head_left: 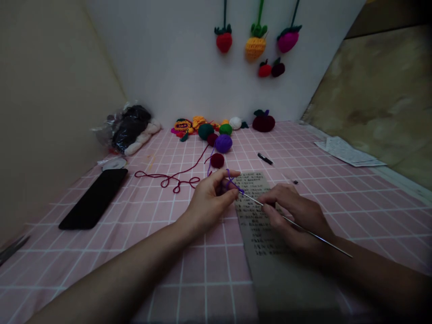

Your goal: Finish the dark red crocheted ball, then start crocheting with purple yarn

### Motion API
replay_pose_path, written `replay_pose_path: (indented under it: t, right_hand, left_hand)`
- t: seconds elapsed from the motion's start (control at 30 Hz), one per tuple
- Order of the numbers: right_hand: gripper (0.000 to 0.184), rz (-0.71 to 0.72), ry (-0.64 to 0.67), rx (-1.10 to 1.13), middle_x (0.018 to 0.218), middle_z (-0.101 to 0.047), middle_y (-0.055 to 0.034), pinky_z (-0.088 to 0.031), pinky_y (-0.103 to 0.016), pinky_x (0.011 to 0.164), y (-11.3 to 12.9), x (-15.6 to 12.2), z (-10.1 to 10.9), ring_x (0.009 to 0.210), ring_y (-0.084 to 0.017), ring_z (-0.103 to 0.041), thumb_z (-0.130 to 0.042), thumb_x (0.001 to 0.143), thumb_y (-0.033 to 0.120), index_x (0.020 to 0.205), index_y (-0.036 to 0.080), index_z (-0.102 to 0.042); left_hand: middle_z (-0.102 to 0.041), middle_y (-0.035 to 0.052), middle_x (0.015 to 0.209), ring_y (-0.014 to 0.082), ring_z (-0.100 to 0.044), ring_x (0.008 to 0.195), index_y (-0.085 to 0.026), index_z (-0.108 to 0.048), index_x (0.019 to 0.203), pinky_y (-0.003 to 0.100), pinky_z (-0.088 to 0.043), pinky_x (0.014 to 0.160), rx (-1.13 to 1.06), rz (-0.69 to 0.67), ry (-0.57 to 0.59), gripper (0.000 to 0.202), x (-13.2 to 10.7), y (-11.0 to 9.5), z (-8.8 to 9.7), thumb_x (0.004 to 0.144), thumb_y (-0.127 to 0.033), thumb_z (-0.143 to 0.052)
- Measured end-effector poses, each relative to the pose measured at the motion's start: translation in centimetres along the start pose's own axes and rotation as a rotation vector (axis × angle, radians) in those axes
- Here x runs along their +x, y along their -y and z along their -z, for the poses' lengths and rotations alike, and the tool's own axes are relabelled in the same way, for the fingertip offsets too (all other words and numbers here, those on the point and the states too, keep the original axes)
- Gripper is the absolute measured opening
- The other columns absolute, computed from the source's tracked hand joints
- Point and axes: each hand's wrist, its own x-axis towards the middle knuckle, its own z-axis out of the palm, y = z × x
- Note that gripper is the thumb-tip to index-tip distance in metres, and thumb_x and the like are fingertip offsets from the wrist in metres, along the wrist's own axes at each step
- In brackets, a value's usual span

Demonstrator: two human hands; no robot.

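Purple yarn [230, 180] is looped round the raised fingers of my left hand [216, 193], whose thumb and fingers are closed on it. My right hand [293, 216] grips a thin metal crochet hook [317, 236] between thumb and fingers, its shaft slanting down to the right. The hook's tip meets the purple yarn just beside my left thumb. Behind my left hand, a purple strand leads back towards a purple yarn ball [223, 143]. Under both hands lies a sheet of cardboard [266, 270] with handwritten lines; my right hand covers part of it.
A dark phone [93, 199] lies at left, near a plastic bag [131, 128]. Dark red yarn [175, 180] trails across the checked cloth. Further back are a green yarn ball [205, 131], a crocheted fruit [263, 122], a pen [265, 158] and papers [349, 150]. Crocheted fruits [255, 48] hang behind.
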Motion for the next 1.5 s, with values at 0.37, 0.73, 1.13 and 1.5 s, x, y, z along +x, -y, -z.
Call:
replay_pose_path:
  t: [0.37, 0.73, 1.13, 1.5]
  right_hand:
    - [0.011, -0.135, 0.016, 0.094, 0.081, -0.062, 0.0001, -0.043, -0.03, 0.068, 0.24, -0.26, 0.25, 0.075, -0.017, -0.059, -0.048, 0.091, 0.02, 0.09, 0.023, -0.059]
    - [0.019, -0.328, 0.073, 0.304, 0.074, -0.064, 0.0025, -0.043, -0.026, 0.059, -0.02, -0.24, 0.28, 0.067, -0.015, -0.059, -0.047, 0.095, 0.033, 0.087, 0.024, -0.062]
    - [0.019, -0.418, 0.095, 0.512, 0.075, -0.062, 0.002, -0.043, -0.025, 0.062, -0.21, -0.16, 0.02, 0.07, -0.014, -0.058, -0.048, 0.095, 0.034, 0.087, 0.024, -0.061]
    - [0.016, -0.384, 0.101, 0.465, 0.077, -0.061, 0.0035, -0.041, -0.025, 0.064, -0.42, -0.31, -0.3, 0.072, -0.013, -0.056, -0.047, 0.097, 0.033, 0.091, 0.027, -0.06]
  left_hand:
    - [-0.059, -0.0028, 0.077, 0.0096, -0.06, 0.069, -0.018, -0.06, 0.111, 0.024, -0.044, 0.066, -0.172, 0.077, 0.016, 0.041, 0.11, -0.01, 0.27, 0.072, -0.013, -0.071]
    - [-0.065, 0.0028, 0.101, 0.0094, -0.064, 0.072, -0.019, -0.056, 0.119, 0.026, -0.05, 0.075, -0.317, 0.129, 0.125, 0.052, -0.03, 0.16, 0.3, 0.072, -0.009, -0.073]
    - [-0.066, -0.0009, 0.083, 0.0094, -0.062, 0.067, -0.021, -0.052, 0.127, 0.024, -0.048, 0.07, -0.328, 0.19, 0.198, 0.063, 0.11, 0.43, 0.65, 0.069, -0.013, -0.076]
    - [-0.064, 0.0024, 0.098, 0.0132, -0.061, 0.086, -0.02, -0.063, 0.113, 0.026, -0.045, 0.079, -0.248, 0.108, 0.088, 0.043, -0.33, -0.26, -0.05, 0.071, -0.014, -0.074]
